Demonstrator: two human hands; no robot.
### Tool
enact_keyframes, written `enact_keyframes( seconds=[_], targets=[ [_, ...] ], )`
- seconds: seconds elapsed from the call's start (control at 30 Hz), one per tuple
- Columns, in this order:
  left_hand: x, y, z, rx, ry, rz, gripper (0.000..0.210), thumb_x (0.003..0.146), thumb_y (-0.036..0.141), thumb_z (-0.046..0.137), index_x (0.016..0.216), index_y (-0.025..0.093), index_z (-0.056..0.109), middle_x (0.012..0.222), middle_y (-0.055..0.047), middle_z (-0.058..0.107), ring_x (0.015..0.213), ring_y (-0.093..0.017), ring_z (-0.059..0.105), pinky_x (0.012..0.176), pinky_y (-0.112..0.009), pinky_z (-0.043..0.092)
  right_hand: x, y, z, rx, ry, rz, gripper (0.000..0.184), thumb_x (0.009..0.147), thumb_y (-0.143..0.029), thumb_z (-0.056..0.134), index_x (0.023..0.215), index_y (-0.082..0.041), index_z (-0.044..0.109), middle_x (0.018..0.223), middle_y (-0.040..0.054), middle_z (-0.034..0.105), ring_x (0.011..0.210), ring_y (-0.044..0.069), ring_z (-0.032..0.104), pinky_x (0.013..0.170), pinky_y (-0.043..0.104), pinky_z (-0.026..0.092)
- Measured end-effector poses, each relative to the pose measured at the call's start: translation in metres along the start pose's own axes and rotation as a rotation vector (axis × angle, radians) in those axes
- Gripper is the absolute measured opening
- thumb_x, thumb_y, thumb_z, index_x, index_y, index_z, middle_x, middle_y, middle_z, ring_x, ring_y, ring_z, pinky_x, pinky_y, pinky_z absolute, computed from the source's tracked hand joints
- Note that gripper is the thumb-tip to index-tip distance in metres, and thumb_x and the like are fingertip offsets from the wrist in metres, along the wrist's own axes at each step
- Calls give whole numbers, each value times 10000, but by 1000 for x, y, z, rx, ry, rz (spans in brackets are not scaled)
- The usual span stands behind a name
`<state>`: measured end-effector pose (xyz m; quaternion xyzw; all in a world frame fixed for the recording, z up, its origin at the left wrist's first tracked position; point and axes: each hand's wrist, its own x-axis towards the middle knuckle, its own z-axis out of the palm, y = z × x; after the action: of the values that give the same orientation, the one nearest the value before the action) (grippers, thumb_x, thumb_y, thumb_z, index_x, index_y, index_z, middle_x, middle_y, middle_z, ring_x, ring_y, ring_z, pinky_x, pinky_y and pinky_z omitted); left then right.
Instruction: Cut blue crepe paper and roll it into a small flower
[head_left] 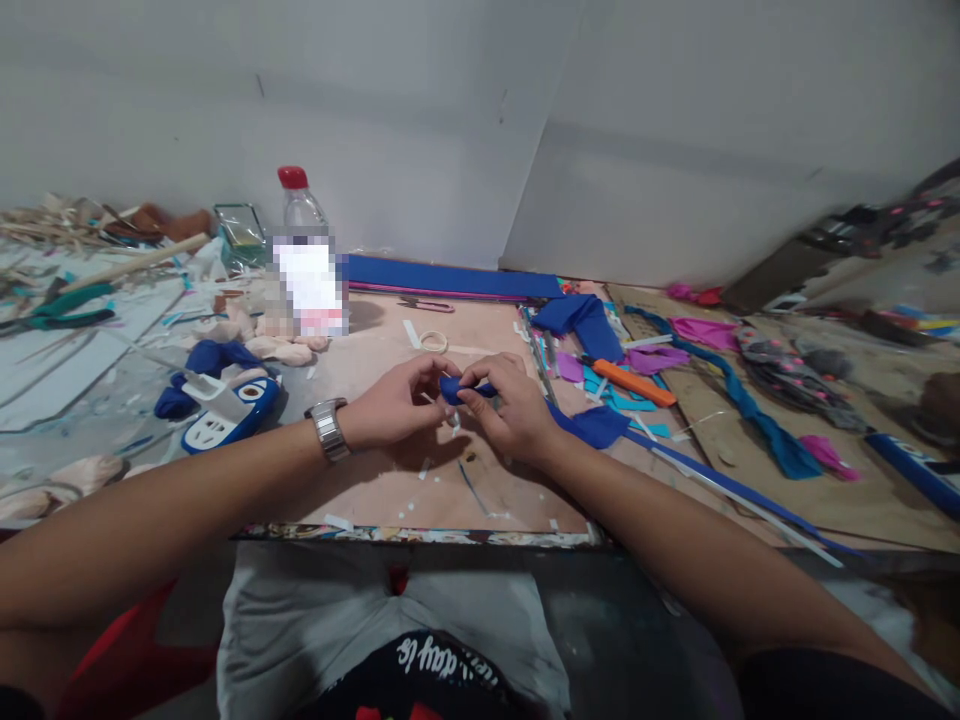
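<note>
light: dim, even | shadows: soft, under hands | phone screen: glaring, pixelated | edges: stretched, right side blurred

Forearms angle inward; left hand and right hand pinch close together.

Counter, centre: cloth piece between left hand and right hand | behind them: tape roll, then snips | back: bottle left of strips, wall behind | left: power strip, pliers farther left | right: utility knife
</note>
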<state>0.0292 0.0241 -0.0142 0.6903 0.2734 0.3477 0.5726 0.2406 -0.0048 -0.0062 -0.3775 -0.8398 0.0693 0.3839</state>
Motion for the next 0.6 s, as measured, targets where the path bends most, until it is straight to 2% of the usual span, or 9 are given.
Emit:
enact_keyframes(
  seconds=[0.1,0.37,0.47,0.6],
  targets=[
    [-1,0,2,38,3,-9,359,787,273,793,1080,164,617,969,-38,675,796,-147,629,759,-311,516,0,-2,0,30,26,-45,86,1014,-320,596,974,-244,595,917,41,716,860,226,634,906,425,421],
    [-1,-1,3,-16,123,93,187,793,199,710,961,162,635,929,-42,683,836,-149,631,797,-296,503,-1,-7,0,103,26,-176,95,1028,-333,603,1012,-240,611,948,48,720,889,217,654,899,425,451],
    [0,-1,1,0,136,95,157,796,178,683,947,163,645,920,-40,683,836,-146,636,799,-291,504,-2,-7,0,129,47,-161,90,1023,-331,617,1005,-242,617,945,45,713,895,211,649,867,400,476],
    [0,-2,-1,5,114,75,172,790,138,644,959,169,636,858,-15,660,784,-133,622,764,-280,491,-3,-5,0,159,110,-35,96,1010,-328,638,977,-239,619,898,30,679,823,186,630,760,341,501]
  ],
)
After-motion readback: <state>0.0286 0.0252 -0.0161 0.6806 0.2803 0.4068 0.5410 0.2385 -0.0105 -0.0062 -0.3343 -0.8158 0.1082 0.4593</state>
